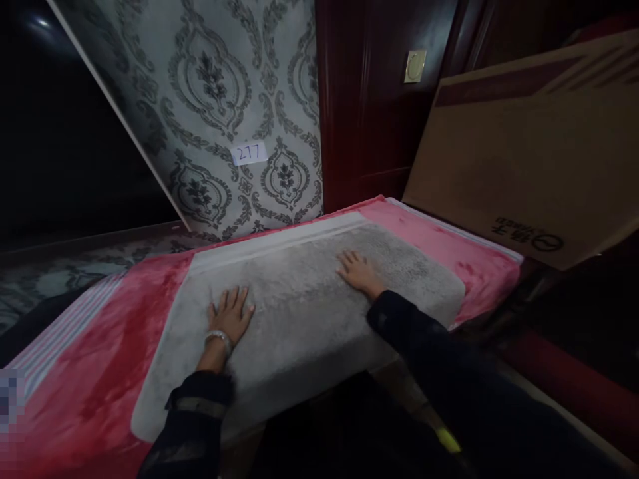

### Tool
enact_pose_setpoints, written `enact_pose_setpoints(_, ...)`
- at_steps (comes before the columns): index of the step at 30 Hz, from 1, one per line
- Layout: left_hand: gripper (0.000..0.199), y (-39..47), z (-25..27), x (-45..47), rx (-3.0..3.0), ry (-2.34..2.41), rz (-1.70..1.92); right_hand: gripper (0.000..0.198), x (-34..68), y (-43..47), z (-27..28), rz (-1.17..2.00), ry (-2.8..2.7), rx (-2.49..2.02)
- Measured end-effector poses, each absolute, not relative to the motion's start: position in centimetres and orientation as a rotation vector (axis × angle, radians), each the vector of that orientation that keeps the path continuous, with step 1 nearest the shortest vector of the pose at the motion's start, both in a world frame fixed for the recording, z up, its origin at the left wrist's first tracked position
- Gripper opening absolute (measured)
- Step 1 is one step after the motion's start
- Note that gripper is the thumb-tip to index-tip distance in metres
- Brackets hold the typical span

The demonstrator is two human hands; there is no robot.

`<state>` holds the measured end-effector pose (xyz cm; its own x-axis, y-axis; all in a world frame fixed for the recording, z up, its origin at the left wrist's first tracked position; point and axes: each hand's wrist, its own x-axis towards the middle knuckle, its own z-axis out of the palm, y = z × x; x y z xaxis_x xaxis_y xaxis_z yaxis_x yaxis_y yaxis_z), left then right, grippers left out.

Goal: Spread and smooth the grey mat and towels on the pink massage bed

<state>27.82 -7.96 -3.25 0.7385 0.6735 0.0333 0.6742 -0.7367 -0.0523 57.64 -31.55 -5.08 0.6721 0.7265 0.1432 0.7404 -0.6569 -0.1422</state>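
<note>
A grey plush towel [299, 332] with a pale band along its far edge lies spread out flat over a pink and red blanket [134, 332]. Its near side hangs down over the front edge. My left hand [230, 316] rests palm down on the left part of the towel, fingers spread, a bracelet round the wrist. Farther right and a little farther back, my right hand [360, 273] also lies flat on the grey cloth with its fingers apart. Neither hand grips anything. Faint creases run across the cloth between them.
A large cardboard box [529, 146] leans at the right, close to the blanket's far right corner. Behind are patterned wallpaper [214, 86] with a paper label [249, 153] reading 277 and a dark red door panel [369, 93]. A dark screen [70, 133] stands at the left.
</note>
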Motion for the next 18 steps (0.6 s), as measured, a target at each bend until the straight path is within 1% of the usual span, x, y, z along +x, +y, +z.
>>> enact_pose_setpoints(6, 0.063, -7.6, -3.4, 27.9, -2.897, -1.114, -0.065, 0.063, 65.3, -43.9, -6.4, -0.097, -0.698, -2.966)
enact_pose_setpoints(10, 0.062, -7.5, -3.5, 28.1, -2.895, -1.123, -0.061, 0.063, 67.1, -47.9, -5.8, -0.082, -0.389, -3.042)
enact_pose_setpoints(13, 0.063, -7.4, -3.5, 28.2, -2.888, -1.129, -0.05, 0.062, 66.7, -45.4, -4.3, -0.181, -0.41, -3.028)
enact_pose_setpoints(18, 0.061, -7.0, -3.7, 28.0, -2.888, -1.124, -0.088, 0.062, 64.1, -34.9, -2.9, -0.087, -1.03, -2.803)
